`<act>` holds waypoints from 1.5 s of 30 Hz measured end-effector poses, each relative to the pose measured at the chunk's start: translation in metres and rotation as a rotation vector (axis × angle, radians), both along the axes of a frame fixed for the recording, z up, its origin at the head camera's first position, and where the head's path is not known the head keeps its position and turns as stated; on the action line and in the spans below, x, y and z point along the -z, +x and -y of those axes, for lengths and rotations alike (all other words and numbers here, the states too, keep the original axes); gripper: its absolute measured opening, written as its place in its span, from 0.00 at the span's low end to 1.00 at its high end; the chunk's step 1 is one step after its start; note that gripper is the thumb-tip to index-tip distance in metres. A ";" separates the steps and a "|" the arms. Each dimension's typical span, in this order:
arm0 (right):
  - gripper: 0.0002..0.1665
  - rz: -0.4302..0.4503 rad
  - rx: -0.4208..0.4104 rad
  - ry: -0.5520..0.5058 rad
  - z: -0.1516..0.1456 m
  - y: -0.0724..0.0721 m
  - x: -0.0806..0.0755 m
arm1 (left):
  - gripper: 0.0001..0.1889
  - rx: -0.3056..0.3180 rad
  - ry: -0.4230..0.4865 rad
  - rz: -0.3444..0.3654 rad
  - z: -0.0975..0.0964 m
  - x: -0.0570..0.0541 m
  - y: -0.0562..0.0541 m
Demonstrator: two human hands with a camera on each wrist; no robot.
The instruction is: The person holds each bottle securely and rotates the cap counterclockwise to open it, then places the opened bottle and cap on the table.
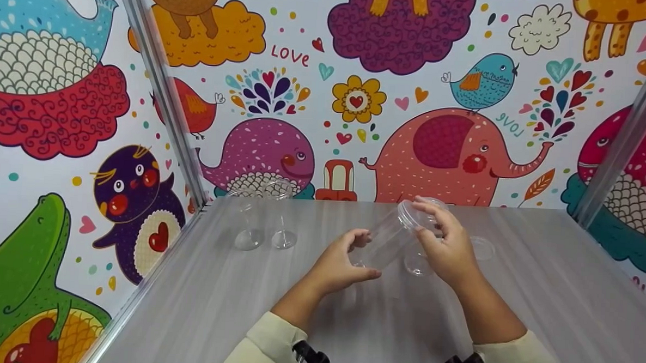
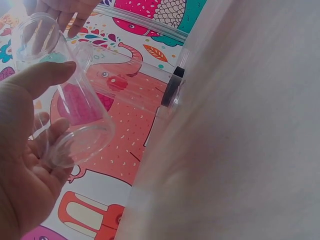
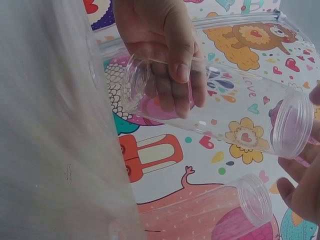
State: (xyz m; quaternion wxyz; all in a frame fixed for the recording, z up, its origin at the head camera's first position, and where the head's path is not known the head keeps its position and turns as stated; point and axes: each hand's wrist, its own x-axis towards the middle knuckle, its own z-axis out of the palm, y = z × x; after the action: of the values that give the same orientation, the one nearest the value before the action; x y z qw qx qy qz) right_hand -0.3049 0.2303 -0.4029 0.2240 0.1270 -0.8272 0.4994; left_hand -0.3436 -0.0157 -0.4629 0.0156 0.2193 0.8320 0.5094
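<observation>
Gripping a tilted jar (image 1: 385, 240), left hand (image 1: 339, 265) curls fingers round it low, right hand (image 1: 451, 251) high.

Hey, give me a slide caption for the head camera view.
Left hand and right hand hold a tilted clear container above a gray table, before a cartoon-covered wall.

Looks like glossy clear plastic on the jar (image 1: 387, 239)
Pretty matt on the table (image 1: 213, 313), shiny metal on the rail (image 1: 142, 291) along its left edge

The held jar (image 1: 384, 240) is seen colourless; the desk (image 1: 186, 312) is streaked grey; the white wall (image 1: 297, 33) is patterned with multicoloured animals (image 1: 443, 176).
</observation>
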 end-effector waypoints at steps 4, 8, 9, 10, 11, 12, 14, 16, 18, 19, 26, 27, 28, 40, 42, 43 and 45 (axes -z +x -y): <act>0.27 -0.025 0.059 0.025 0.000 -0.001 0.000 | 0.45 -0.004 -0.006 -0.011 0.000 -0.001 0.001; 0.29 0.015 0.114 0.084 -0.001 -0.003 0.000 | 0.45 -0.007 -0.009 -0.013 0.000 0.000 0.001; 0.30 0.034 0.121 0.098 -0.001 -0.003 0.000 | 0.45 -0.008 -0.012 -0.010 0.000 -0.001 0.001; 0.31 0.050 0.125 0.109 0.000 -0.004 0.000 | 0.45 -0.011 -0.015 -0.006 0.000 -0.001 0.002; 0.32 0.062 0.128 0.116 0.000 -0.004 0.000 | 0.46 -0.010 -0.014 -0.002 0.000 -0.001 0.002; 0.32 0.073 0.129 0.120 0.000 -0.004 -0.001 | 0.46 -0.010 -0.014 0.002 -0.001 -0.001 0.002; 0.32 0.083 0.128 0.120 0.000 -0.005 -0.001 | 0.46 -0.010 -0.013 0.006 -0.001 -0.001 0.003; 0.30 0.075 0.118 0.117 0.000 -0.005 0.000 | 0.46 -0.009 -0.011 0.007 -0.001 -0.001 0.003; 0.28 0.071 0.097 0.111 0.000 -0.004 0.001 | 0.46 -0.009 -0.007 0.012 -0.001 -0.001 0.003; 0.27 0.069 0.086 0.107 0.000 -0.004 0.001 | 0.46 -0.010 -0.006 0.013 -0.001 0.000 0.002; 0.26 0.061 0.024 0.051 0.000 0.000 0.000 | 0.46 -0.009 -0.002 0.010 -0.001 0.000 0.001; 0.25 0.058 0.016 0.041 0.000 0.000 0.000 | 0.45 -0.009 -0.005 0.007 -0.001 0.000 0.001; 0.25 0.055 0.009 0.033 0.000 0.000 0.000 | 0.45 -0.008 -0.006 0.003 -0.001 0.000 0.001; 0.27 0.032 -0.036 -0.007 -0.002 0.000 0.001 | 0.44 -0.024 -0.023 0.004 -0.001 0.000 0.001; 0.26 0.025 -0.019 0.015 -0.002 -0.001 0.001 | 0.45 -0.018 -0.016 -0.003 -0.001 0.001 0.000; 0.26 0.022 -0.005 0.030 -0.002 -0.001 0.001 | 0.44 -0.014 -0.011 -0.005 -0.001 0.001 0.000; 0.28 0.021 0.030 0.061 -0.003 -0.002 0.001 | 0.45 -0.009 -0.007 -0.008 -0.001 0.001 0.000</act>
State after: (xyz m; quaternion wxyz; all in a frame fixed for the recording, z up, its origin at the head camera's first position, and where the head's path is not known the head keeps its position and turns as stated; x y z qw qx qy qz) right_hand -0.3073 0.2329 -0.4038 0.2187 0.1160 -0.8463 0.4717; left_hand -0.3440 -0.0145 -0.4640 0.0107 0.2177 0.8347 0.5057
